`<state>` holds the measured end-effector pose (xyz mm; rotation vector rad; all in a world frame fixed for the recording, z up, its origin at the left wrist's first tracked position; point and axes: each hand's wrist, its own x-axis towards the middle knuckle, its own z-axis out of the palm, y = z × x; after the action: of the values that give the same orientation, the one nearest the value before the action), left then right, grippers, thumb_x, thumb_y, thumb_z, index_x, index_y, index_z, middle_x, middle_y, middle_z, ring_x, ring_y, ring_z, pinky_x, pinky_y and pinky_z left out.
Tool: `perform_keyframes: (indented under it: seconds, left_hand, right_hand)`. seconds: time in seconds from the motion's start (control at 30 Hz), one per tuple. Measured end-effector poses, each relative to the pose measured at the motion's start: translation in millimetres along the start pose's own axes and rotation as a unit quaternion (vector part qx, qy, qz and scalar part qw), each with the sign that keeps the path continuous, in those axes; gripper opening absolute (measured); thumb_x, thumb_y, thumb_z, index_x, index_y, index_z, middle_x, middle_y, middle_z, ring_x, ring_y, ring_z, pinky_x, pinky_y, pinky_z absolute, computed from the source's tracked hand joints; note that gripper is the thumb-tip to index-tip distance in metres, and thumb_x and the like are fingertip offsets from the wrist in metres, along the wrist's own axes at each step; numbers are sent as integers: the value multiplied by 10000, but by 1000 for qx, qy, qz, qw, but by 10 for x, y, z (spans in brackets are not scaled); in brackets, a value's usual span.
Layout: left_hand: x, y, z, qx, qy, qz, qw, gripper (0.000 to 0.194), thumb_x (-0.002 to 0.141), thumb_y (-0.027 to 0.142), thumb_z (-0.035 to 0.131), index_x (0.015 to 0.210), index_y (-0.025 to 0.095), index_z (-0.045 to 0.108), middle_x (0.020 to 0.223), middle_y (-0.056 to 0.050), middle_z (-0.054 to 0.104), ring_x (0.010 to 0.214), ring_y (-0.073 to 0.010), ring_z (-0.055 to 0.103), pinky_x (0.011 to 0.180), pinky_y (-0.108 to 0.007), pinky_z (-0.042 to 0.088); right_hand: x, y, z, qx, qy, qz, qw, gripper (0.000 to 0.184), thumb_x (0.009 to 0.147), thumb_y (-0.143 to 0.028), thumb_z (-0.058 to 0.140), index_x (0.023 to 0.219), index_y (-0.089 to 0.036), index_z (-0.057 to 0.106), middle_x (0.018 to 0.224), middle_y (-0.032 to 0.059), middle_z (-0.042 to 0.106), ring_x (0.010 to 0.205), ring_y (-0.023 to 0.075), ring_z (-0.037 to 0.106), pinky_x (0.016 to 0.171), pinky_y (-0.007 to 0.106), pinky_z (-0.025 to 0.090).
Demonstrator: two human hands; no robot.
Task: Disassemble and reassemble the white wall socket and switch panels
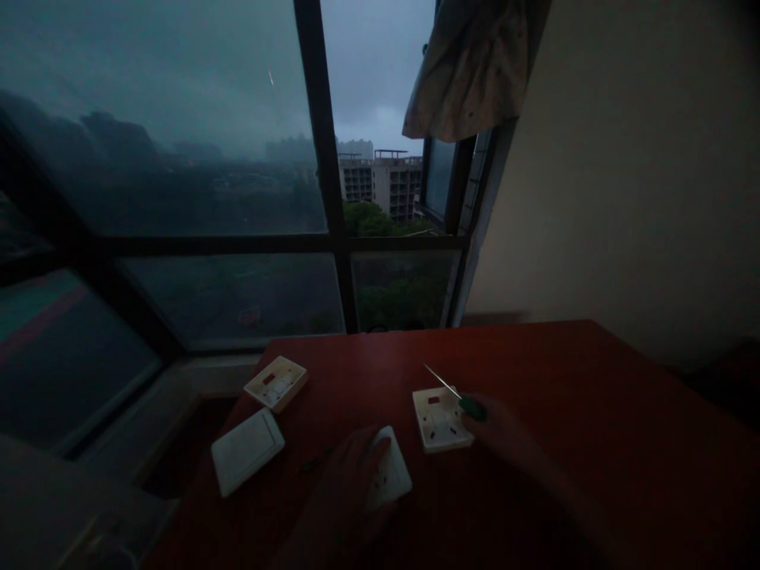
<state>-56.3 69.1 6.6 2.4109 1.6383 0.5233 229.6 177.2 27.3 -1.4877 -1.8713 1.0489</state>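
My right hand [495, 427] is closed round the green handle of a screwdriver [473, 408]. The thin metal shaft points up and to the left, passing over the corner of an open white socket back box [439, 427] that lies on the table. Closer to me, my left hand [350, 475] grips a white socket plate [392, 475] with dark slots, its fingers over the left side and the thumb along the lower edge. Small dark pieces [312, 463], too dim to name, lie just left of this hand.
A second open white box [276, 383] sits at the far left of the reddish-brown table [511, 348]. In front of it rests a white rectangular cover [248, 451], near the left edge. Windows with dark frames [341, 237] stand behind, and a plain wall [617, 182] is on the right.
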Motion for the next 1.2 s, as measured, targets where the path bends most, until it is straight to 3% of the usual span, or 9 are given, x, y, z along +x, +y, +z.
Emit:
perform_keyframes:
  seconds: [0.13, 0.3, 0.57, 0.8, 0.97, 1.1, 1.2]
  left_hand:
    - [77, -22, -36, 17, 3, 14, 1000, 735, 718, 205, 681, 1388, 294, 393, 1465, -87, 421, 1303, -331, 431, 1023, -507, 441]
    - [173, -24, -69, 11, -21, 3, 1000, 707, 729, 228, 678, 1384, 272, 414, 1467, -102, 415, 1311, -332, 424, 1024, -509, 438]
    - [203, -31, -68, -5, -15, -10, 1000, 763, 702, 255, 713, 1396, 265, 398, 1452, -109, 427, 1320, -334, 408, 1027, -517, 431]
    - [188, -129, 85, 11, 18, -14, 1000, 809, 649, 187, 719, 1387, 283, 401, 1466, -84, 411, 1320, -329, 404, 1042, -512, 417]
    - [218, -123, 116, 12, 1, -19, 1000, 813, 655, 205, 716, 1394, 299, 390, 1471, -82, 404, 1318, -339, 403, 1026, -530, 420]
    - [262, -36, 47, 9, -7, -36, 999, 794, 659, 245, 721, 1387, 285, 407, 1445, -95, 432, 1291, -337, 435, 1017, -518, 425]
    - [263, 9, -7, 16, -19, -34, 999, 780, 676, 267, 715, 1391, 278, 403, 1435, -102, 447, 1277, -341, 450, 1013, -519, 427]
  right_hand:
    - [-159, 66, 15, 30, -35, -9, 999, 357, 738, -247, 559, 1059, -168, 693, 1012, 63, 736, 889, 230, 673, 785, 330, 501]
    - [-110, 64, 110, 46, -46, -16, 998, 316, 766, -266, 561, 1033, -166, 696, 968, 58, 738, 861, 227, 673, 769, 330, 501]
    - [-249, 72, 117, 49, -13, 0, 999, 326, 821, -335, 527, 1062, -177, 679, 1019, 72, 726, 923, 236, 664, 809, 352, 496]
    - [-300, 136, 282, 46, 33, 26, 998, 351, 772, -314, 546, 1071, -178, 671, 1052, 92, 721, 964, 246, 659, 863, 373, 486]
    - [-310, 112, 316, 39, 64, 47, 996, 413, 789, -352, 532, 1144, -161, 624, 1111, 107, 699, 1015, 258, 642, 918, 398, 461]
    - [-510, 79, 310, 47, 79, 65, 994, 482, 818, -423, 518, 1228, -172, 559, 1251, 111, 633, 1140, 254, 585, 995, 386, 418]
    - [-762, 147, 322, 45, 91, 122, 987, 493, 821, -469, 497, 1238, -211, 542, 1266, 101, 624, 1150, 264, 580, 1001, 391, 417]
